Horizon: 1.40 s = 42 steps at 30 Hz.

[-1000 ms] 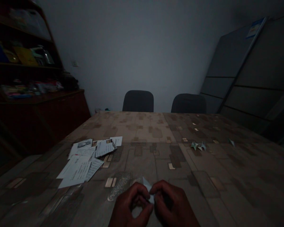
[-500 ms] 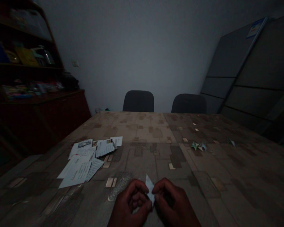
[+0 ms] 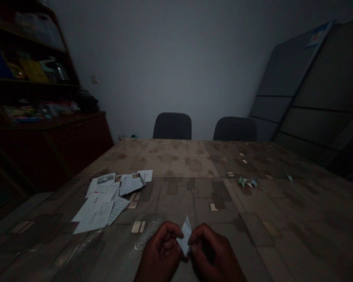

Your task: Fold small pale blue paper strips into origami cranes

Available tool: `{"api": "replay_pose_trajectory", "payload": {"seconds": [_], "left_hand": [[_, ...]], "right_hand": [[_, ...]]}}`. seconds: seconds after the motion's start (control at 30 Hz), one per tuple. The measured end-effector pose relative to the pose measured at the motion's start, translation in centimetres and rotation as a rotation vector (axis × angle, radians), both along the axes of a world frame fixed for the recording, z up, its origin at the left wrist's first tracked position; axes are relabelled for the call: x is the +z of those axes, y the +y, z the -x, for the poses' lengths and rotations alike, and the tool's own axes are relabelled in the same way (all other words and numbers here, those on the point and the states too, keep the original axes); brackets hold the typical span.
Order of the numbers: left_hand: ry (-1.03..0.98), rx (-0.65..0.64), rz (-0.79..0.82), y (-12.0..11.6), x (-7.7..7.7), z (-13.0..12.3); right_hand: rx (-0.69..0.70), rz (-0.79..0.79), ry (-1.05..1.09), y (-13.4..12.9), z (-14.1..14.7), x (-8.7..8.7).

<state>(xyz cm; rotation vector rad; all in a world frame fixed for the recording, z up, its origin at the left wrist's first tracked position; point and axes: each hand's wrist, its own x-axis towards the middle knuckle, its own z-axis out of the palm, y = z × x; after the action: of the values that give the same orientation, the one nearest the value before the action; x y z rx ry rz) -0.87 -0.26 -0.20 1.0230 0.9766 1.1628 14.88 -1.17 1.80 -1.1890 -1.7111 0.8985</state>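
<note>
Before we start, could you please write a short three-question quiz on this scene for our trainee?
1. True or false: the left hand and right hand both hold the folded paper.
2. What lies on the table, left of the hands? (a) scissors (b) printed sheets (c) plates
3. How many chairs show beyond the table?

Key: 1 true; 2 b; 3 two.

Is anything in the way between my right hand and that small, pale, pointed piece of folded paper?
Nothing visible: your right hand touches the pale folded paper at its right edge. White printed sheets lie apart, off to the left.
</note>
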Motion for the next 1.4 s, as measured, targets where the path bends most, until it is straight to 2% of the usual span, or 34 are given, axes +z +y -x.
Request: {"api": "replay_pose_trajectory", "payload": {"seconds": [0.27, 0.4, 0.67, 0.87, 1.13, 1.3, 1.4], "left_hand": [[-0.038, 0.052, -0.028, -0.3, 1.0, -0.4], [0.000, 0.064, -0.011, -0.4, 1.4, -0.5], [0.058, 0.102, -0.041, -0.6, 0.8, -0.5], [0.108, 0.121, -0.030, -0.5, 0.6, -0.4], [-0.038, 0.064, -0.071, -0.5, 0.3, -0.4], [0.152, 0.078, -0.176, -0.5, 0.5, 0.0], [0.312, 0.172, -0.291, -0.7, 0.6, 0.1]], "right_hand": [[0.029, -0.063, -0.007, -0.1, 0.0, -0.4], [-0.005, -0.075, -0.020, -0.1, 0.0, -0.7], [-0.086, -0.119, -0.086, -0.1, 0.0, -1.0], [-0.028, -0.139, -0.020, 0.0, 0.0, -1.7], [0.043, -0.137, 0.053, 0.2, -0.1, -2.3], [0.103, -0.109, 0.038, 0.1, -0.2, -1.6], [0.065, -0.104, 0.016, 0.1, -0.2, -1.3]]}}
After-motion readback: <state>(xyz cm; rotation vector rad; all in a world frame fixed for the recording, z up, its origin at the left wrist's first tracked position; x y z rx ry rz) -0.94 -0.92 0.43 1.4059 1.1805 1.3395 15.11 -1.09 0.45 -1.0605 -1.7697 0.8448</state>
